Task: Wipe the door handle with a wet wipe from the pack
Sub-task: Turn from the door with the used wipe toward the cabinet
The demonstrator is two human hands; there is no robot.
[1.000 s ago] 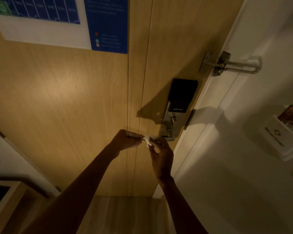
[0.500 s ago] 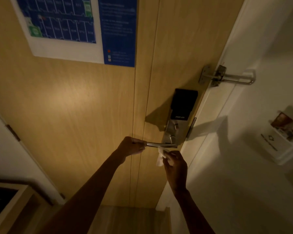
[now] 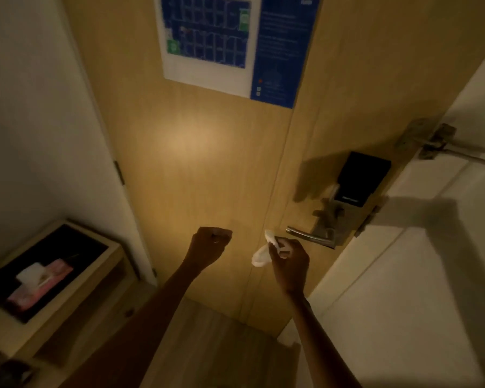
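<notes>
Pinching a crumpled wet wipe [image 3: 261, 252] at centre frame, the right hand [image 3: 290, 261] sits just left of the free tip of the door handle [image 3: 310, 236], not touching it. The left hand [image 3: 209, 243] is a closed, empty-looking fist left of it. The pack [image 3: 41, 284] lies at lower left. A good pass likely means wrapping the wipe round the lever and drawing along its full length.

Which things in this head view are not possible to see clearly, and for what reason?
- Wet wipe: partly bunched inside the right hand.
- Door handle: motion blur hides whether it is clean or wet.
- Poster: top cut by the frame edge, text too blurred.
- Swing latch: cut by the right edge.
- Wipes pack: label blurred.
</notes>
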